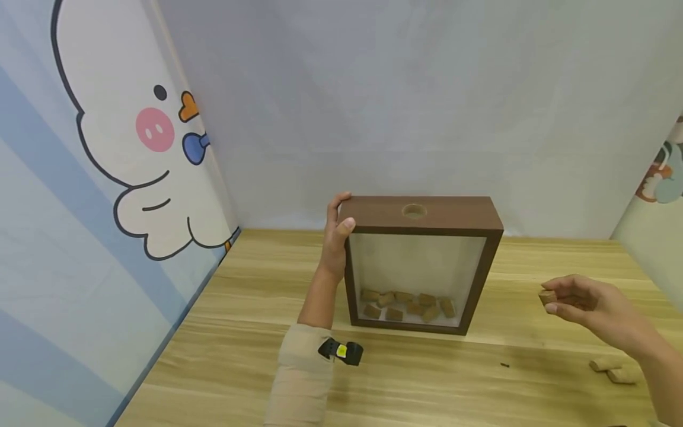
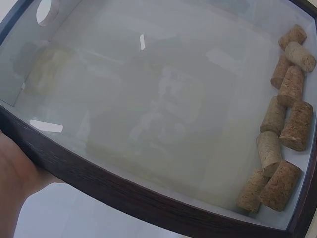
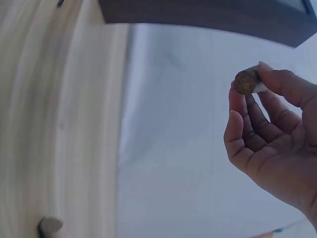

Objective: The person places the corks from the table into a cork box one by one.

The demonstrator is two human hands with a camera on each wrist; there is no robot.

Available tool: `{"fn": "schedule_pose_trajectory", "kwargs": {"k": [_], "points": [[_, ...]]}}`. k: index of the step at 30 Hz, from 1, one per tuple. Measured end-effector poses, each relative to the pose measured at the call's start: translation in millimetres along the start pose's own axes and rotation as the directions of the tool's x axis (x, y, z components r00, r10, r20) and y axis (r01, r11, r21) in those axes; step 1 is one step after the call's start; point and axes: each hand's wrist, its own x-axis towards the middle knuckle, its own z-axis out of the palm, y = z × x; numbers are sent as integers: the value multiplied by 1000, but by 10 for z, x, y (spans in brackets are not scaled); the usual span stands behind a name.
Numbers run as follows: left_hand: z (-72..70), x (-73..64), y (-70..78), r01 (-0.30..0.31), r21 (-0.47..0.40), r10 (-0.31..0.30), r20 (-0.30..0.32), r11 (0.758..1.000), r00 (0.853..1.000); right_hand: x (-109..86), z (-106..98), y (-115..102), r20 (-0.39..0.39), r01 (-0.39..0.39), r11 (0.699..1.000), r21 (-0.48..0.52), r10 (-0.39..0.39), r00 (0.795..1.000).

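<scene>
A dark brown wooden display box [image 1: 459,214] with a clear front stands upright on the table. A round hole [image 1: 414,211] opens in its top, and several corks [image 2: 295,126] lie along the bottom inside. My left hand [image 1: 335,249] grips the box's upper left corner, thumb on the front edge and fingers behind. To the right of the box, my right hand [image 1: 603,308] pinches a single cork [image 3: 246,82] between thumb and fingertips, apart from the box and raised over the table.
Two loose corks [image 1: 623,374] lie on the wooden table [image 1: 240,356] at the right, below my right forearm. A small dark bit [image 1: 504,365] is on the table before the box. A pale curtain [image 1: 427,107] hangs behind; a cartoon-printed panel [image 1: 107,130] borders the left.
</scene>
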Motion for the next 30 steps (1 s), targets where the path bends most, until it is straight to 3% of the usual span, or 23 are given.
{"fn": "schedule_pose_trajectory", "kwargs": {"k": [10, 18, 24, 27, 30], "points": [[-3, 6, 9, -5, -40, 5, -2, 999, 1000, 155, 93, -501, -107, 126, 987, 96, -115, 988], [4, 13, 1, -1, -37, 1, -5, 999, 1000, 262, 133, -911, -199, 242, 944, 222, -199, 960], [-1, 20, -10, -10, -38, 10, 1, 999, 1000, 409, 156, -1217, -228, 311, 938, 155, -273, 935], [-1, 19, -5, -10, -38, 10, -3, 999, 1000, 540, 182, -1331, -259, 376, 912, 166, -327, 909], [0, 19, -5, -14, -36, 14, -3, 999, 1000, 698, 222, -1414, -281, 464, 844, 268, -392, 876]]}}
